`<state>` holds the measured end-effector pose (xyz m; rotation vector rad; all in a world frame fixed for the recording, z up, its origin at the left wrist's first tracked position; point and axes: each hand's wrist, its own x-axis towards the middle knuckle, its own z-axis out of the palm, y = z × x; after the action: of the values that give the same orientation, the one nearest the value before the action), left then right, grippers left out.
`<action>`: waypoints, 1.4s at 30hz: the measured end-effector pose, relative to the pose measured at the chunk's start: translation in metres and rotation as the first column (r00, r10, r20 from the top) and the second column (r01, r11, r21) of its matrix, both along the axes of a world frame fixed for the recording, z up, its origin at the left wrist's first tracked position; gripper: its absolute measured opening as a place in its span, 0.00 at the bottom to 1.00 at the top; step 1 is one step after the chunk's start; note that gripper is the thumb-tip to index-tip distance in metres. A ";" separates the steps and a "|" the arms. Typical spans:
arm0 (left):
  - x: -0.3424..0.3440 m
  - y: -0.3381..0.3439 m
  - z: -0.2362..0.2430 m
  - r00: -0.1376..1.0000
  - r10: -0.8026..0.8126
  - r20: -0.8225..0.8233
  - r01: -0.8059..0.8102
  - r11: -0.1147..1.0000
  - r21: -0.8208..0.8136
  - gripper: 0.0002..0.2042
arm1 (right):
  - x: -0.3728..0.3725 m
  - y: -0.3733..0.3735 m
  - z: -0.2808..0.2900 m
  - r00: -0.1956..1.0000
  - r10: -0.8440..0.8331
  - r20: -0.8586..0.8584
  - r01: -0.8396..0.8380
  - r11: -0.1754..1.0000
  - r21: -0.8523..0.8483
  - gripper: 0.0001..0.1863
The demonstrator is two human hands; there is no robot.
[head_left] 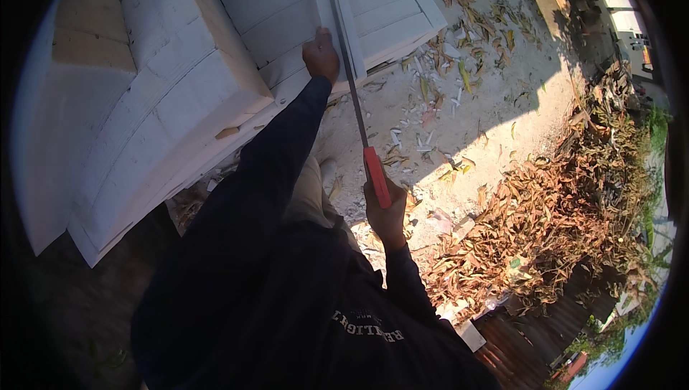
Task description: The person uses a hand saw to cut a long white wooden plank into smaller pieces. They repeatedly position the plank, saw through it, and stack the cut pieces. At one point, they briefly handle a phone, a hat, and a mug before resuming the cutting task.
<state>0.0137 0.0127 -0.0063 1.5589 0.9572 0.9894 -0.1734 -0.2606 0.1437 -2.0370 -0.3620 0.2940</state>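
My right hand [387,216] is wrapped round the red handle [375,173] of a handsaw. The saw's long thin blade [352,88] runs away from me along a narrow white board [349,27], with its far end at a lengthwise slit in that board. Close to the blade on its left, my left hand [321,55] is closed at the board's near left edge. The narrow board lies on a wider white slatted panel [273,20]. How the left fingers wrap under the edge is hidden.
Large white block-like pieces [172,103] stand to the left. White offcuts and leaves lie on the sandy ground [445,103] to the right. Beyond is a heap of dry brown leaves [545,203], with rusty corrugated sheets [531,318] at the lower right.
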 end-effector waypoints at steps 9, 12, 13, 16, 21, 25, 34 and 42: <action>-0.001 -0.007 0.002 0.999 -0.035 -0.032 0.033 0.996 -0.079 0.23 | 0.069 0.040 -0.007 0.982 0.152 -0.111 -0.161 0.984 -0.075 0.23; -0.006 0.000 0.023 0.995 -0.048 -0.088 0.034 0.989 -0.147 0.23 | 0.019 0.011 -0.017 0.996 0.052 0.067 -0.049 0.998 -0.042 0.07; -0.006 -0.003 0.019 0.998 -0.040 -0.055 0.030 0.985 -0.168 0.23 | 0.016 0.013 -0.013 0.996 0.048 0.072 -0.045 0.998 -0.040 0.07; -0.003 -0.001 0.008 0.999 -0.012 -0.043 0.009 0.998 -0.066 0.22 | 0.049 0.037 0.003 0.995 0.092 -0.048 -0.095 0.993 -0.071 0.14; 0.003 -0.004 -0.005 0.995 0.080 -0.054 -0.075 0.993 0.091 0.22 | 0.057 0.045 -0.001 0.993 0.108 -0.054 -0.110 0.994 -0.028 0.19; 0.001 -0.004 0.000 0.997 0.058 -0.051 -0.053 0.993 0.108 0.23 | -0.007 -0.009 0.002 0.998 0.044 0.052 -0.040 0.996 -0.073 0.23; -0.002 0.009 -0.002 0.997 -0.065 0.028 0.068 0.990 -0.127 0.24 | 0.004 -0.007 -0.006 0.997 0.005 -0.080 -0.006 1.000 -0.017 0.24; 0.003 -0.005 0.013 0.982 -0.110 0.153 0.151 0.946 -0.287 0.23 | 0.020 0.013 -0.001 0.985 -0.064 -0.159 0.039 0.987 -0.156 0.36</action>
<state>0.0169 0.0075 0.0072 1.2690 0.8529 0.8043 -0.1537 -0.2478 0.1429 -2.1510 -0.1892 0.4657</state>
